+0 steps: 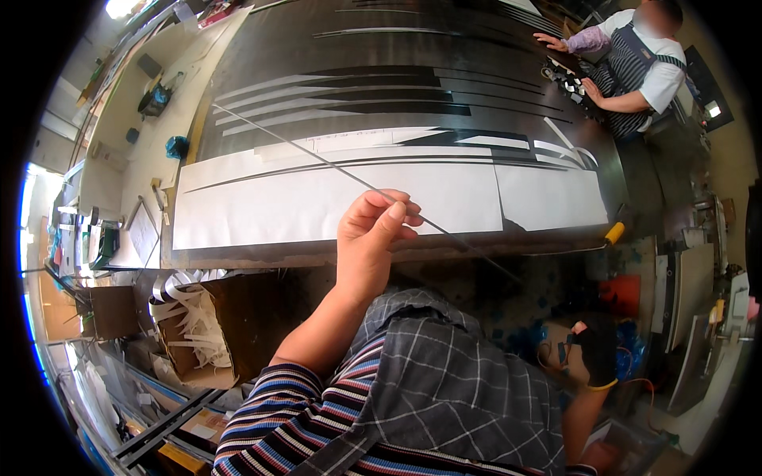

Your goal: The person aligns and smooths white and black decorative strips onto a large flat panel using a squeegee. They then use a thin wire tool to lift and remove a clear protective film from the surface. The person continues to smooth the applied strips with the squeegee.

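My left hand (375, 234) is bare and raised over the near edge of the worktable (381, 258). Its thumb and fingers pinch a long, thin, dark strip (302, 148) near its middle. The strip slants from the far left down to the near right, past the table edge. White paper sheets (333, 198) lie flat beneath it. My right hand (595, 353), in a black glove with a yellow cuff, hangs low at my right side, away from the table. A bare fingertip shows at its top; the other fingers are hard to make out.
Several flat strips (341, 95) lie across the dark tabletop. A yellow-handled tool (614, 233) sits at the right corner. Below left stands a cardboard box (226, 329) of white paper offcuts. A co-worker (635, 67) in a striped apron stands far right. An orange-red bin (621, 293) is on the floor.
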A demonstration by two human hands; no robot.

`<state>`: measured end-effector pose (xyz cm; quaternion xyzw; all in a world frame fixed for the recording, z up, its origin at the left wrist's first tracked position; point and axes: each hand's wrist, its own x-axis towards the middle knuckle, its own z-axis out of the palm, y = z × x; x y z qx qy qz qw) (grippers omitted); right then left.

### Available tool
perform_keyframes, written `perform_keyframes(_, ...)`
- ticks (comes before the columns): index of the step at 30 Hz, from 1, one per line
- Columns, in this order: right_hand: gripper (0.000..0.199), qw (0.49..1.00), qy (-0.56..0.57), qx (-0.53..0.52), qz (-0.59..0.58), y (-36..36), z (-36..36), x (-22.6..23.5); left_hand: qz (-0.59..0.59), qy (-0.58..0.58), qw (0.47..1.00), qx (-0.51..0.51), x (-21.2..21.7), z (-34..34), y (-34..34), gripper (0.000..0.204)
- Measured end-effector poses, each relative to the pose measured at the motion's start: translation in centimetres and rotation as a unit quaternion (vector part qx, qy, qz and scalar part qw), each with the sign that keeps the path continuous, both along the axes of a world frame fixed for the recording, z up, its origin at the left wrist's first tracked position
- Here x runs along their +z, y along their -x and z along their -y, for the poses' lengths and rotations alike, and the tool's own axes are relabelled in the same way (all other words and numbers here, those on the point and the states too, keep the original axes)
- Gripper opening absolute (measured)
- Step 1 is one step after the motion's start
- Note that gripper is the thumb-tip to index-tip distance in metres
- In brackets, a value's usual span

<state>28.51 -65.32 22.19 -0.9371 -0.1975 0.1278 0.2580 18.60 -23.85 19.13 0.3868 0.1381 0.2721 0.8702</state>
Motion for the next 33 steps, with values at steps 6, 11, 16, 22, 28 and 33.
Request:
perform_keyframes(6,0.021,0.998,-0.040,0.038,-0.012,-0.2,1.2,-2.2,0.006,-0.002,1.000,0.017,-0.4,-0.4,0.0,0.009)
perform_keyframes(11,0.024,0.996,-0.048,0.000,-0.077,0.7,0.4,-1.6,0.012,0.010,1.000,0.024,-0.5,-0.4,-0.1,0.008)
perform_keyframes(16,0.028,0.990,-0.017,0.009,-0.136,0.7,-1.9,-0.2,0.009,0.007,1.000,0.029,-0.4,-0.5,0.4,0.008)
perform_keyframes(22,0.030,0.988,-0.081,0.014,-0.131,1.2,-0.9,-1.5,0.019,0.021,0.999,0.033,-0.2,-0.7,0.1,0.008)
perform_keyframes(28,0.030,0.992,-0.051,0.073,-0.087,0.8,1.2,-3.4,0.012,0.001,1.000,0.013,-0.3,-0.4,0.0,0.010)
perform_keyframes(33,0.024,0.979,-0.076,-0.007,-0.191,0.7,1.0,-4.1,0.005,-0.002,1.000,0.021,-0.4,0.0,0.3,0.010)
